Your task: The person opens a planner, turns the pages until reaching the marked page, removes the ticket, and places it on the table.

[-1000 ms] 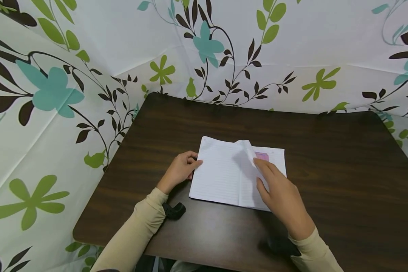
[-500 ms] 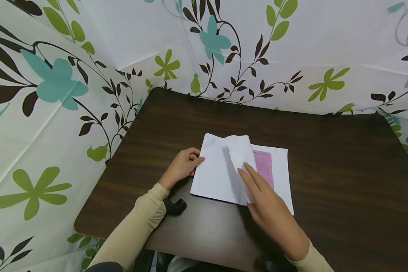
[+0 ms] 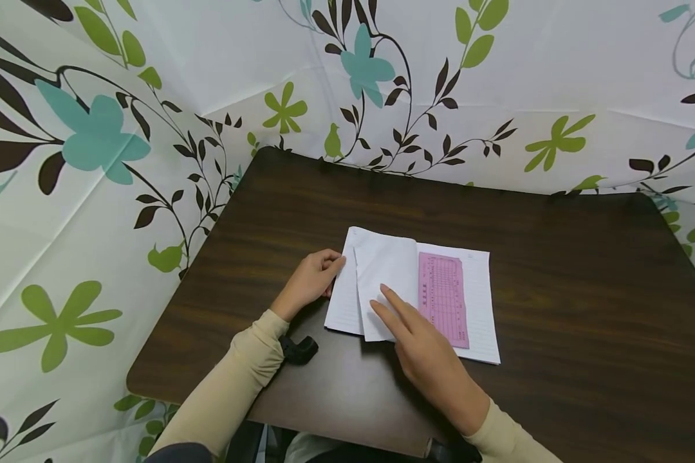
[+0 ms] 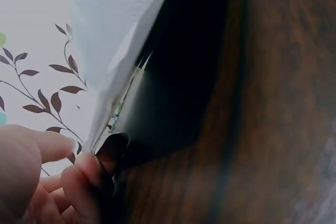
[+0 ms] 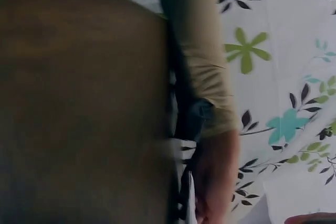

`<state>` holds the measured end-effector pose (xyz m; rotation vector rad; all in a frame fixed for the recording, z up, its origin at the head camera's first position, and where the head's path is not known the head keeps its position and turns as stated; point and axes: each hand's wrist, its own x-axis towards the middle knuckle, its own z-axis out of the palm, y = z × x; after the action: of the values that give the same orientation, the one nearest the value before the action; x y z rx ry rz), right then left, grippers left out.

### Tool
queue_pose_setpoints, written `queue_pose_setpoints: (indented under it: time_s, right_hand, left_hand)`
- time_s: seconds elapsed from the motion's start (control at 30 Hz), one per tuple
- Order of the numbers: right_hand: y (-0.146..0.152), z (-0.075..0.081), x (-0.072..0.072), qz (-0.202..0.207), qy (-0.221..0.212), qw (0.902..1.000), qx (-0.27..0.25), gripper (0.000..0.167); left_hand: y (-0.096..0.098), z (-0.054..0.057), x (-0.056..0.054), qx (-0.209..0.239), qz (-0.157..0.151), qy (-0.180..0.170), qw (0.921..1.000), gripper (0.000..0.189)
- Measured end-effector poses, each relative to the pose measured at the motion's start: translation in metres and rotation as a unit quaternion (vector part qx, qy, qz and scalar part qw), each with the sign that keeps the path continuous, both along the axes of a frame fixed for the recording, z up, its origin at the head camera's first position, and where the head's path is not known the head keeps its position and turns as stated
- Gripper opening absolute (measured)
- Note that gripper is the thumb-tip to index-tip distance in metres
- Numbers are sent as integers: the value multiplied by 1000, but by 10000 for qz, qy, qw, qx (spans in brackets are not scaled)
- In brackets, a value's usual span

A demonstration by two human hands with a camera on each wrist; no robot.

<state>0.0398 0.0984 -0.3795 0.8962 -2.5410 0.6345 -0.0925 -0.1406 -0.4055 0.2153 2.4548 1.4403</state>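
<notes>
An open lined notebook (image 3: 479,305) lies near the front of the dark table. My left hand (image 3: 307,283) pinches its left edge between thumb and fingers; the left wrist view shows the thumb above the pages (image 4: 126,30) and curled fingers below. My right hand (image 3: 434,354) is over a white leaf (image 3: 385,260) that lies turned toward the left, with the index and middle fingers stretched out across it. On the right-hand page rests a pink printed slip (image 3: 443,299) with a grid, its lower part beside my right hand. In the right wrist view only a fingertip (image 5: 312,219) of that hand shows.
The dark wood-grain table (image 3: 573,276) extends behind and to the right of the notebook. A white curtain (image 3: 486,83) with leaf and flower prints hangs along its back and left. A black strap-like piece (image 3: 298,350) sits at my left wrist.
My right hand has moved left, sweeping the leaf over from right to left. The pink slip, mostly covered before, is now uncovered. My left hand keeps hold of the notebook's edge.
</notes>
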Motion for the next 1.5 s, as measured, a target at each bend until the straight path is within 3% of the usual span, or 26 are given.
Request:
queue_pose_setpoints:
  time_s: [0.27, 0.67, 0.8, 0.93, 1.13, 1.23, 1.33, 1.43, 1.5]
  right_hand:
    - [-10, -18, -1, 276, -363, 9989, 99, 79]
    - [-14, -37, -16, 660, -276, 9953, 655, 66]
    - [-13, -42, -18, 743, -313, 9955, 490, 66]
    - [-13, -42, -17, 761, -639, 9949, 181, 66]
    - [-9, -37, -18, 742, -857, 9929, -369, 54]
    - [2, -33, -25, 385, -500, 9959, -652, 43]
    - [21, -28, -33, -509, -38, 9949, -866, 28]
    - [42, -24, -41, -1673, 40, 9819, -883, 15]
    - [53, -22, -46, -2300, -186, 9698, -795, 13]
  left_hand:
    - [3, 1, 1, 53, 66, -66, 9999, 42]
    - [4, 5, -1, -260, 78, -123, 9996, 44]
    - [5, 3, -1, -297, -71, -57, 9995, 42]
    - [3, 4, 2, -285, -79, 1, 9996, 41]
    - [2, 2, 5, -154, -11, -114, 9998, 39]
    - [3, 1, 4, -58, 67, -142, 9999, 36]
    - [3, 0, 4, -10, 70, -172, 9998, 35]
    - [3, 0, 5, 38, 18, -213, 9998, 36]
    - [1, 1, 4, 71, 21, -212, 9997, 36]
